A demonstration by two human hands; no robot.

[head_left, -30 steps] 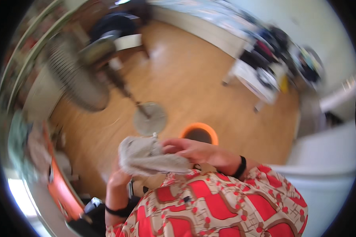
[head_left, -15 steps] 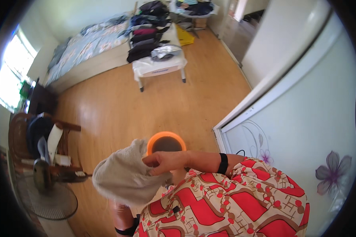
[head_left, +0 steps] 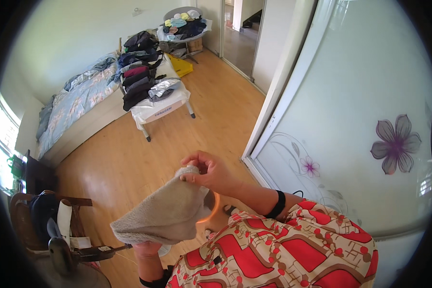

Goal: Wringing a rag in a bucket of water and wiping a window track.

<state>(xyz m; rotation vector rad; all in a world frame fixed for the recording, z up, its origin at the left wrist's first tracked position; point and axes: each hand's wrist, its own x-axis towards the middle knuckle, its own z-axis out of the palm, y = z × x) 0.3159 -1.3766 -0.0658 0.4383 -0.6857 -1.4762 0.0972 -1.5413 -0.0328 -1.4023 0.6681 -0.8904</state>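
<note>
Head view, fuzzy beige cloth (head_left: 161, 213), right grip (head_left: 210, 170) pinching its bunched edge, left grip (head_left: 147, 247) beneath, closure unclear.

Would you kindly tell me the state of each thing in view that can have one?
Grey-beige fluffy cloth: held up, draped, creased.
Bare right hand: pinching the cloth's top end.
Bare left hand: beneath the cloth, fingers hidden.
Orange-rimmed round bucket: partly hidden behind the cloth.
Dark folded clothes: laid in a row on the white-covered bench.
Blue floral bedding: spread, wrinkled.
</note>
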